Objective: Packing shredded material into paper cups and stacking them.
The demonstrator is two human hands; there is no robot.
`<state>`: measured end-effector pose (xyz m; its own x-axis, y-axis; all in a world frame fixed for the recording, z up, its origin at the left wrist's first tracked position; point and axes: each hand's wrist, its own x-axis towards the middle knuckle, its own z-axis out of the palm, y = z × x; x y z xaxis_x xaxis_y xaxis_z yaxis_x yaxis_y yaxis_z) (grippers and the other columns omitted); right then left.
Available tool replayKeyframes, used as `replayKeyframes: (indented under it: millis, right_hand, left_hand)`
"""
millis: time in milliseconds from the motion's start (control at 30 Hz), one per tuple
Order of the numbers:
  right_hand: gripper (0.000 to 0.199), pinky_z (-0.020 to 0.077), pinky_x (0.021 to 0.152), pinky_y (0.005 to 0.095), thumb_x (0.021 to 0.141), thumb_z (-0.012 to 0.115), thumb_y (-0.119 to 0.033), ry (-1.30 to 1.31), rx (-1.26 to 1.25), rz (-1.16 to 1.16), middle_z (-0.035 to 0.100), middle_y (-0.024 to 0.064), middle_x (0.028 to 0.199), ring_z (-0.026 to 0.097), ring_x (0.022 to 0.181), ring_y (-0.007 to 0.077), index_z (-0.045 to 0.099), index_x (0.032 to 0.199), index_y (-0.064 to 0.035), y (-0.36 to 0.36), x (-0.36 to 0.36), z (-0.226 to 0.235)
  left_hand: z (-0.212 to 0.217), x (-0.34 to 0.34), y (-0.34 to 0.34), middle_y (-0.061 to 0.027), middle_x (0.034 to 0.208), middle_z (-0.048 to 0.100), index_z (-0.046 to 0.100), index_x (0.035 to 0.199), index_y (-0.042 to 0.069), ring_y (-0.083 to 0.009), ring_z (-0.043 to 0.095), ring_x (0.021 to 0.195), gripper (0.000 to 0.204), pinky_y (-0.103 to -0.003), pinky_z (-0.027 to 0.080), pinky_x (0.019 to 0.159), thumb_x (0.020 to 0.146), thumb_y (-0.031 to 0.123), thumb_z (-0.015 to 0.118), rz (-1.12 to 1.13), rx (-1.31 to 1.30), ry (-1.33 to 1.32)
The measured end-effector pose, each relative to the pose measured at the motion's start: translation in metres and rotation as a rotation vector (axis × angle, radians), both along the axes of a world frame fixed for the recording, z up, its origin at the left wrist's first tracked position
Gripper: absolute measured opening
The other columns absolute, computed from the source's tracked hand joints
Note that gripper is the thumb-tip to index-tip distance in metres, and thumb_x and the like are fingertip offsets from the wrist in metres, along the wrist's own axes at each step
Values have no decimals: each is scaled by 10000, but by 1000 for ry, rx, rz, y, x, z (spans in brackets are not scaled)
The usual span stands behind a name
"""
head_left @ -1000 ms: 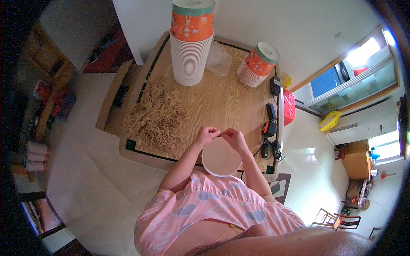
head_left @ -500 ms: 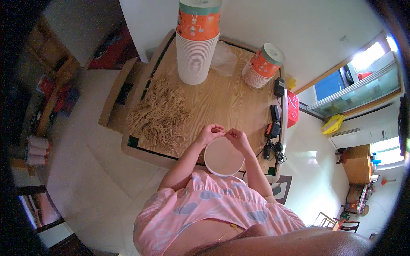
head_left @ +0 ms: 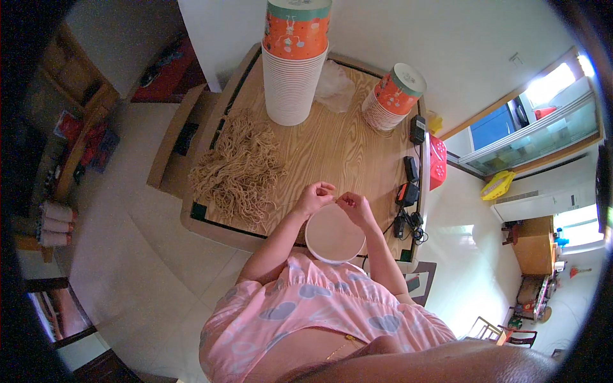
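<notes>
Bowl: the white paper bowl (head_left: pixel 334 233) sits right under both my hands at the near edge of the table (head_left: pixel 345 147), against my body; its far rim is just beneath my fingertips; if I press down on that rim I judge it could tip or slide off the edge toward my lap.
Left hand: my left hand (head_left: pixel 314 196) is curled nearly closed at the bowl's far rim, fingertips pinched together; whatever it pinches is too small to make out, perhaps a strand; a loose pinch would let it drop into the bowl.
Right hand: my right hand (head_left: pixel 355 207) is just beside the left, fingers bent in and pinching the same way; I cannot tell what it grips; pulling apart too hard could snap something thin.
Cords: just right of my right hand lie black chargers and cables (head_left: pixel 408 198); an elbow swing could snag them.
String pile: to the left of my left hand, near, lies the tan heap of strings (head_left: pixel 239 169); dragging one could tangle the rest.
Cup stacks: farther ahead stand a tall stack of cups (head_left: pixel 295 64) and a shorter stack (head_left: pixel 393 97); a table jolt might topple the tall one.
</notes>
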<state>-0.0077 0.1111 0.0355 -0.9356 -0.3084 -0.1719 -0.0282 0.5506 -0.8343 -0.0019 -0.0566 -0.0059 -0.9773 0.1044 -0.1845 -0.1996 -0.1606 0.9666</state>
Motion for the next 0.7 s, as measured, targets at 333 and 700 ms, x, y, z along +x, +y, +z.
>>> replayKeyframes:
  millis: [333,700]
  right_hand:
    - [136,404,542,230,765,612,-142,54,6,21,555,-1,632,454,592,59,606,794,-8,-8,1,9]
    - [117,416,546,243,773,601,-125,12,-58,9,566,21,640,488,609,77,585,767,-9,-8,-9,0]
  left_hand:
    - [-2,3,1,-31,813,589,586,946,57,-109,550,728,221,-248,464,658,729,31,620,-40,75,-99]
    - [-1,2,0,-41,853,604,599,903,29,-124,561,777,149,-262,464,700,754,38,600,-62,98,-63]
